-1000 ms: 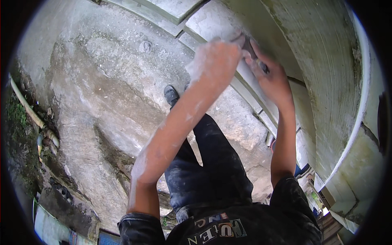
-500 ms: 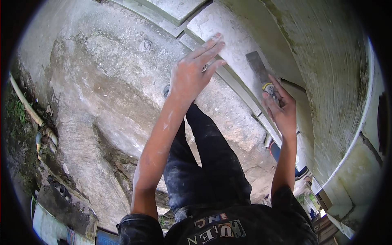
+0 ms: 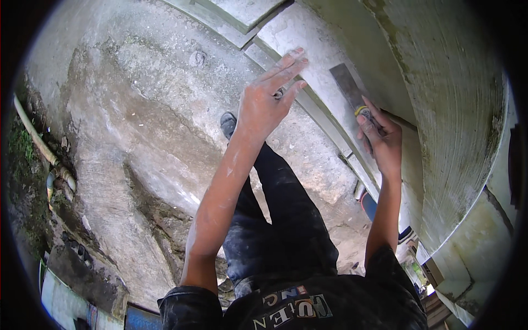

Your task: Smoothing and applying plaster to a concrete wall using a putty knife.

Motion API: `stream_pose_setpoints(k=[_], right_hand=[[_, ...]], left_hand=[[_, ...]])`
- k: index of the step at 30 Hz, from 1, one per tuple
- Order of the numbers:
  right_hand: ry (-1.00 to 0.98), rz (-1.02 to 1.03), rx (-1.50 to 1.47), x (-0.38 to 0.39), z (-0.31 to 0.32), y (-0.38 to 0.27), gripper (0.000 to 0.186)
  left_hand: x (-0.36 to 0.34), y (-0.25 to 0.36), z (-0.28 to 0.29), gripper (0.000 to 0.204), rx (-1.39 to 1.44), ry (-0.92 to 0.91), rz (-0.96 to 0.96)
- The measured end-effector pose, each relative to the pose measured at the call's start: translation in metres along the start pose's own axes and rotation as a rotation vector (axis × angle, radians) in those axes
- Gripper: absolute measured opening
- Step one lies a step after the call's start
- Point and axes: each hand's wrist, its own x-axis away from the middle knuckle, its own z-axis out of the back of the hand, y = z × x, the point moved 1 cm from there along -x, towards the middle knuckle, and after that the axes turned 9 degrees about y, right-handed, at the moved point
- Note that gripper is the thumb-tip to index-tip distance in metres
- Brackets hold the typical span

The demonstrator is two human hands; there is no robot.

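— What's underfoot?

— A rough concrete floor, grey and patchy, with darker stains and a cracked, crumbling strip running down its middle.

— Anything lying on it?

— A small grey lump near the top. Along the left edge a pale pipe runs beside a bit of green growth. One dark shoe stands on the concrete.

— And to the right?

— The floor meets pale slabs set edge to edge, with a narrow ledge running along them at the foot of the wall.

Right hand gripping scraper (wall-side)
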Motion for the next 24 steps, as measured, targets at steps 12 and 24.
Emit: stream_pose_setpoints(k=[12, 24], right_hand=[[0.038, 0.055, 0.023, 0.005, -0.022, -0.012, 0.052], [-0.038, -0.142, -0.218, -0.006, -0.007, -0.014, 0.047]], left_hand=[[-0.002, -0.001, 0.001, 0.038, 0.025, -0.001, -0.006], [-0.001, -0.006, -0.002, 0.039, 0.084, 0.006, 0.028]])
